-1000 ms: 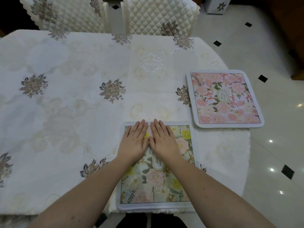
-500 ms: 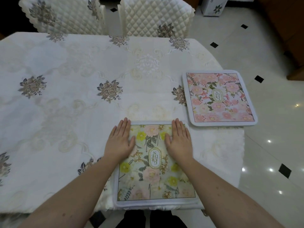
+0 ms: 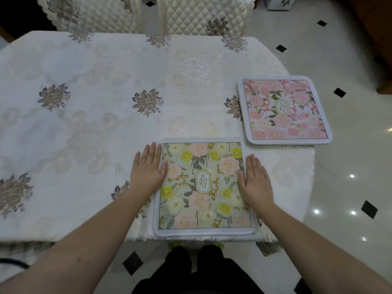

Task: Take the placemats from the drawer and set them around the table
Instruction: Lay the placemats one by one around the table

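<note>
A yellow-and-pink floral placemat (image 3: pixel 203 187) lies flat at the near edge of the table (image 3: pixel 84 134), right in front of me. My left hand (image 3: pixel 147 169) rests flat with straight fingers on its left border. My right hand (image 3: pixel 255 180) lies flat on its right border. A second placemat (image 3: pixel 283 110), pink floral with a white rim, sits at the table's right edge, further back. Neither hand holds anything.
A white embroidered tablecloth covers the whole table. Two quilted cream chairs (image 3: pixel 203 15) stand at the far side. To the right is a glossy tiled floor (image 3: pixel 350 187) with black diamond insets. My dark trousers (image 3: pixel 197 270) show below the table edge.
Both hands slid apart from the middle of the near placemat out to its left and right borders.
</note>
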The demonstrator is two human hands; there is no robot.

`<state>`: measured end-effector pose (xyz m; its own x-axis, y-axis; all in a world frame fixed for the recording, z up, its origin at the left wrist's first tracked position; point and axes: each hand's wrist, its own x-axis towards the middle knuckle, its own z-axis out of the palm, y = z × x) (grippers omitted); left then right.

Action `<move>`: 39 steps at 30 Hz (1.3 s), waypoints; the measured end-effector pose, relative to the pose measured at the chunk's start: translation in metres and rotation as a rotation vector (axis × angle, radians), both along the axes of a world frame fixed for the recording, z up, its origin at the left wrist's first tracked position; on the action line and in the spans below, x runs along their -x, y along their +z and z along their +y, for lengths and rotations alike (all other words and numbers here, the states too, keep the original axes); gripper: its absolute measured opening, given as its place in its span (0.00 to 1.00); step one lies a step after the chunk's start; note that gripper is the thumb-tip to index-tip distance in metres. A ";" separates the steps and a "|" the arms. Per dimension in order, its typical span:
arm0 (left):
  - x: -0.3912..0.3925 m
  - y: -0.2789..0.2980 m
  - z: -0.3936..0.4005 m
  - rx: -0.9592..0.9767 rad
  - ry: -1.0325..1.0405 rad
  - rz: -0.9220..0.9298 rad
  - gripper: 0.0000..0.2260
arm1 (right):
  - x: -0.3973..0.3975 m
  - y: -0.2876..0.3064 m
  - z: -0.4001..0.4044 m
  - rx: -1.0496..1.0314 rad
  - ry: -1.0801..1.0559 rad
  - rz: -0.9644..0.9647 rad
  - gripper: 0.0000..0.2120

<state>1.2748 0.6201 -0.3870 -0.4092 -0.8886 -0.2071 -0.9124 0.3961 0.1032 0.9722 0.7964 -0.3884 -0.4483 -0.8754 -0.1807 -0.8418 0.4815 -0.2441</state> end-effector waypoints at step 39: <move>-0.041 0.006 0.109 -0.120 -0.219 -0.017 0.30 | -0.040 0.019 0.071 -0.138 0.154 0.016 0.32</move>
<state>1.3160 0.7293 -0.3811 -0.5851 -0.7476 -0.3142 -0.8079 0.5707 0.1467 1.0117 0.8674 -0.3697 -0.3148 -0.9013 -0.2977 -0.9114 0.3746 -0.1705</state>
